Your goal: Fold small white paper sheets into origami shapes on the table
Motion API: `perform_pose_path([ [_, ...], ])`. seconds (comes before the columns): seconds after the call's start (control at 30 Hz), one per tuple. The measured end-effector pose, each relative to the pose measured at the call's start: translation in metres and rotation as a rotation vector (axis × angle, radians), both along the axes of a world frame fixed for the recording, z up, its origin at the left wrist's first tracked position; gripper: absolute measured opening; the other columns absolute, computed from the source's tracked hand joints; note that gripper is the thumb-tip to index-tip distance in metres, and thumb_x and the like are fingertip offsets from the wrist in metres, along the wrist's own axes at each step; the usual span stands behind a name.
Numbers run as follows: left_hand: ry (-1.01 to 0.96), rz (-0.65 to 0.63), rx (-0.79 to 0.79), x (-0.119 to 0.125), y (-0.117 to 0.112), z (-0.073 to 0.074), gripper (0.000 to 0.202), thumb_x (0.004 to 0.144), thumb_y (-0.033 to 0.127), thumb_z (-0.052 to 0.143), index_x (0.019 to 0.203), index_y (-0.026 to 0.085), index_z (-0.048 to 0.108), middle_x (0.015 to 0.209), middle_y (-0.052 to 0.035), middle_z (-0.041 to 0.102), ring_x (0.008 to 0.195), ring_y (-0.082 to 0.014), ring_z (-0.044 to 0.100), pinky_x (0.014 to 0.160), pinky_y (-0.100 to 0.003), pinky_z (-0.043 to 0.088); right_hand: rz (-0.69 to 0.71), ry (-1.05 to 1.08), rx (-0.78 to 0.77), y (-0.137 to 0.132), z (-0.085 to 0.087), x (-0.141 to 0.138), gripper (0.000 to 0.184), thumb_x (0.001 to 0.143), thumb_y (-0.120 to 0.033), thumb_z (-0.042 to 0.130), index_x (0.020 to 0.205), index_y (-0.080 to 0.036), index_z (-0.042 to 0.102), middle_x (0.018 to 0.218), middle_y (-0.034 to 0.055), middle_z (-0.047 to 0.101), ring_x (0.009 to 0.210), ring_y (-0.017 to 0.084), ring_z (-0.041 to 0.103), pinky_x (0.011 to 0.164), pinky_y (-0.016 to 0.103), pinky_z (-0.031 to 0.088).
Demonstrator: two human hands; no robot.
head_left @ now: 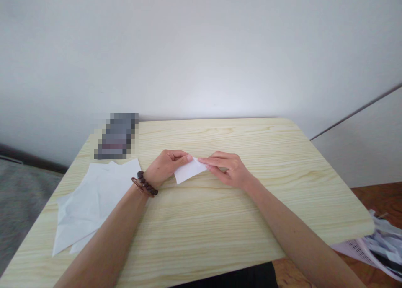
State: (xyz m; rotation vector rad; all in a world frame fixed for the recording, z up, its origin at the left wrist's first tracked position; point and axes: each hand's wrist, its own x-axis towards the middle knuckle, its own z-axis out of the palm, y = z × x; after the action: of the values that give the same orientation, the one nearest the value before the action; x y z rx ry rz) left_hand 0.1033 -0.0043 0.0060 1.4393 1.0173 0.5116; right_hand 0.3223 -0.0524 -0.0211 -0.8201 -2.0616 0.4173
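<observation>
A small white piece of paper is held between my two hands over the middle of the table. My left hand pinches its upper left part, with the thumb on top near the upper edge. At the right end, my right hand has its thumb and fingers closed on the paper. The paper looks folded along its top edge, though the fingers partly cover it. A dark beaded bracelet and a thinner brown one circle my left wrist.
Several crumpled white sheets lie at the left, partly under my left forearm. Behind them is a dark blurred-out object. The wood-grain table backs onto a white wall. A pink basket holding papers stands at the lower right.
</observation>
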Motion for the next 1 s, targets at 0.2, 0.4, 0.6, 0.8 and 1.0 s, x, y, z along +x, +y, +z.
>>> perform_pose_path([
  [0.2,0.09,-0.057,0.032,0.001,-0.001,-0.001,0.041,0.075,0.053,0.062,0.08,0.013,0.07,0.063,0.0006,0.062,0.053,-0.0094,0.048,0.046,-0.018,0.033,-0.123,0.021,-0.082,-0.002,0.0,-0.007,0.02,0.089,-0.023,0.054,0.077,-0.015,0.067,0.067,0.0017,0.06,0.058,0.009,0.052,0.053,0.021,0.044],
  [0.4,0.098,-0.06,0.027,0.0,0.001,-0.001,0.036,0.078,0.049,0.061,0.084,0.014,0.069,0.066,0.0008,0.063,0.057,-0.0099,0.051,0.049,-0.018,0.035,-0.202,0.131,-0.039,0.0,-0.005,-0.012,0.017,0.089,-0.023,0.055,0.096,-0.018,0.07,0.084,0.0052,0.066,0.072,0.012,0.06,0.058,0.022,0.047],
  [0.6,0.204,-0.068,0.185,0.006,-0.004,-0.003,0.037,0.083,0.048,0.054,0.084,0.014,0.07,0.066,-0.0003,0.065,0.057,-0.0126,0.054,0.049,-0.021,0.037,-0.284,0.047,-0.12,0.002,-0.005,-0.009,0.014,0.086,-0.023,0.059,0.089,-0.019,0.071,0.074,0.0018,0.068,0.067,0.012,0.059,0.066,0.026,0.047],
  [0.8,0.487,-0.001,0.784,0.018,-0.01,-0.021,0.025,0.081,0.034,0.061,0.1,0.019,0.068,0.09,-0.0035,0.069,0.081,-0.0189,0.059,0.074,-0.031,0.047,-0.492,-0.127,-0.242,0.007,-0.007,-0.008,0.008,0.079,-0.02,0.065,0.071,-0.018,0.068,0.06,-0.0006,0.062,0.058,0.012,0.053,0.06,0.026,0.041],
  [1.0,0.49,-0.09,1.142,0.014,-0.004,-0.034,0.017,0.087,0.03,0.06,0.095,0.023,0.072,0.099,-0.0057,0.065,0.089,-0.02,0.054,0.083,-0.036,0.048,-0.479,-0.095,-0.213,0.006,-0.015,-0.009,0.013,0.082,-0.019,0.063,0.092,-0.017,0.07,0.079,0.0033,0.066,0.064,0.013,0.058,0.063,0.027,0.047],
])
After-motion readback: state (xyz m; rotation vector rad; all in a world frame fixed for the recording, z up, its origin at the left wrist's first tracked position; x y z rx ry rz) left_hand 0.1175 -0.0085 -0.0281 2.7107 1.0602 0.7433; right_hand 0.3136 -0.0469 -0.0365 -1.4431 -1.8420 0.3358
